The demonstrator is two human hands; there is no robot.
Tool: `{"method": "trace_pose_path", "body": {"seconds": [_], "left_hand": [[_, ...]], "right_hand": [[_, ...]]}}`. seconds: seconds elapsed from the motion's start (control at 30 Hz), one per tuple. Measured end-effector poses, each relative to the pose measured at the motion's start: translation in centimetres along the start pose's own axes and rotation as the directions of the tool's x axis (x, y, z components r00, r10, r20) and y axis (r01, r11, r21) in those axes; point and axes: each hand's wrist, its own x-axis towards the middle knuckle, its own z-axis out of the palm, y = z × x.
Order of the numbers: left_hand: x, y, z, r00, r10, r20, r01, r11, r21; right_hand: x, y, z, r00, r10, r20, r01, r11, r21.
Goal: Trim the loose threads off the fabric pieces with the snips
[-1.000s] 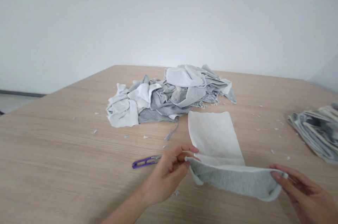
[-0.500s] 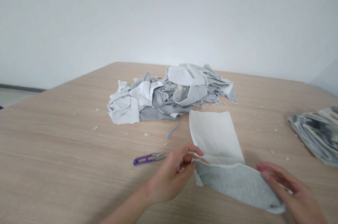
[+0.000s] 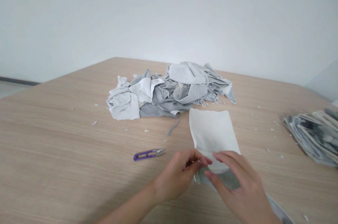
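Observation:
My left hand [image 3: 178, 173] pinches the left edge of a grey fabric piece [image 3: 229, 179] between thumb and fingers. My right hand [image 3: 241, 185], slightly blurred, hovers over the grey piece with thumb and fingers apart, its fingertips close to my left fingertips. Most of the grey piece is hidden beneath my right hand, though a strip shows at lower right. Just beyond both hands a white fabric piece [image 3: 211, 127] lies flat, its near edge meeting the grey one. Purple thread snips [image 3: 148, 154] rest on the table left of my left hand.
A loose heap of grey and white fabric pieces [image 3: 169, 93] lies at the back of the wooden table [image 3: 66, 153]. On the right sits a stack of folded fabric [image 3: 314, 136]. Small white scraps [image 3: 94, 123] are scattered about. A pale wall [image 3: 169, 16] stands behind.
My right hand has let go of the right end of the grey fabric and moved left to beside my left hand. My left hand keeps its pinch.

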Motion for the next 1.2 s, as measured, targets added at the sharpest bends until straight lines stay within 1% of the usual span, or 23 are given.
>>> {"method": "trace_pose_path", "body": {"seconds": [0.07, 0.13, 0.2, 0.23, 0.3, 0.37, 0.53, 0.6, 0.67, 0.7, 0.77, 0.8, 0.83, 0.87, 0.9, 0.93, 1.0, 1.07, 1.13, 1.2], "left_hand": [[0.2, -0.1, -0.1, 0.999, 0.028, -0.018, -0.029, 0.999, -0.035], [0.3, -0.4, -0.3, 0.997, 0.059, -0.054, -0.062, 0.997, -0.054], [0.5, -0.8, -0.5, 0.993, 0.069, -0.091, -0.074, 0.996, -0.045], [0.6, -0.9, -0.6, 0.992, 0.069, -0.105, -0.073, 0.996, -0.041], [0.6, -1.0, -0.6, 0.991, 0.062, -0.12, -0.068, 0.997, -0.047], [0.5, -0.8, -0.5, 0.99, 0.046, -0.134, -0.052, 0.998, -0.045], [0.0, 0.1, -0.2, 0.976, -0.001, -0.219, 0.019, 0.997, 0.078], [0.0, 0.1, -0.1, 0.978, -0.024, -0.209, 0.038, 0.997, 0.066], [0.1, 0.2, -0.2, 0.984, -0.051, -0.171, 0.063, 0.996, 0.067], [0.1, 0.4, -0.5, 0.987, -0.054, -0.152, 0.07, 0.992, 0.104], [0.2, 1.0, -1.6, 0.989, -0.026, -0.144, 0.065, 0.959, 0.276], [0.2, 1.5, -2.5, 0.989, 0.008, -0.145, 0.052, 0.914, 0.401], [0.1, 2.0, -3.5, 0.987, 0.042, -0.155, 0.048, 0.844, 0.534], [0.0, 2.4, -4.7, 0.988, 0.076, -0.138, 0.032, 0.76, 0.649], [-0.2, 2.9, -5.9, 0.993, 0.077, -0.093, 0.017, 0.67, 0.742], [-0.5, 3.2, -7.2, 0.995, 0.047, -0.083, 0.041, 0.574, 0.818], [-1.2, 3.3, -9.3, 0.997, -0.061, -0.044, 0.065, 0.409, 0.91], [-2.2, 2.7, -10.7, 0.989, -0.143, -0.043, 0.08, 0.262, 0.962], [-3.0, 1.6, -11.4, 0.988, -0.142, -0.068, 0.09, 0.151, 0.984], [-3.7, 0.1, -11.7, 0.992, -0.097, -0.074, 0.083, 0.09, 0.992]], "right_hand": [[0.6, -0.6, 1.9, 0.992, 0.102, 0.068, -0.112, 0.981, 0.16], [0.7, -0.7, 3.0, 0.972, 0.209, 0.111, -0.232, 0.934, 0.271], [0.8, -0.6, 3.5, 0.939, 0.301, 0.167, -0.341, 0.878, 0.336], [0.7, -0.5, 3.6, 0.922, 0.324, 0.213, -0.383, 0.848, 0.367], [0.6, -0.4, 3.5, 0.887, 0.333, 0.321, -0.45, 0.777, 0.439], [0.5, -0.3, 3.5, 0.864, 0.324, 0.385, -0.492, 0.702, 0.515], [-0.3, 0.6, 3.8, 0.856, 0.318, 0.407, -0.516, 0.553, 0.655], [-0.8, 1.0, 3.9, 0.85, 0.333, 0.409, -0.527, 0.497, 0.689], [-1.1, 1.2, 4.0, 0.836, 0.346, 0.427, -0.547, 0.452, 0.705], [-1.3, 1.2, 4.0, 0.829, 0.352, 0.435, -0.556, 0.434, 0.709], [-1.5, 1.1, 4.1, 0.814, 0.383, 0.437, -0.573, 0.402, 0.714], [-1.5, 1.0, 4.1, 0.804, 0.407, 0.433, -0.581, 0.386, 0.716], [-1.6, 0.9, 4.2, 0.794, 0.433, 0.427, -0.589, 0.371, 0.718], [-1.6, 0.8, 4.2, 0.782, 0.458, 0.423, -0.598, 0.357, 0.718], [-1.7, 0.8, 4.3, 0.774, 0.464, 0.432, -0.607, 0.347, 0.715], [-1.7, 0.8, 4.3, 0.77, 0.455, 0.448, -0.615, 0.34, 0.711], [-1.8, 1.1, 4.3, 0.765, 0.428, 0.48, -0.628, 0.334, 0.703], [-1.9, 1.5, 4.3, 0.759, 0.407, 0.509, -0.641, 0.33, 0.693], [-2.0, 1.8, 4.3, 0.752, 0.397, 0.527, -0.652, 0.322, 0.687], [-2.0, 1.9, 4.3, 0.752, 0.379, 0.54, -0.653, 0.313, 0.69]]}}
